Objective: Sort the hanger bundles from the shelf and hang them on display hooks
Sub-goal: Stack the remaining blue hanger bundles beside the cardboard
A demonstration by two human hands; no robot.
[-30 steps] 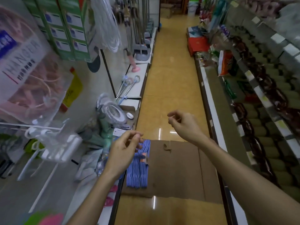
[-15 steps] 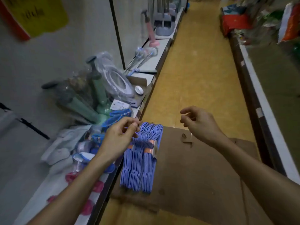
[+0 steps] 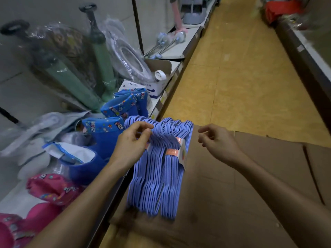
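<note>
Purple plastic hanger bundles (image 3: pixel 157 169) lie on flattened brown cardboard (image 3: pixel 241 185), left hand (image 3: pixel 131 145) pinching their hooks (likely to lift), right hand (image 3: pixel 217 141) loosely curled, empty.

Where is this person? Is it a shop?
Most likely a household goods shop. A long aisle with a yellow floor runs between low shelves of packaged goods, such as plastic-wrapped green pumps, and banded bundles of blue hangers lie on flattened cardboard.

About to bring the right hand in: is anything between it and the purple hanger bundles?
Nothing visible. The right hand hovers beside the purple hanger bundles, with only bare cardboard under the gap. The left hand already touches their hook ends.
</note>
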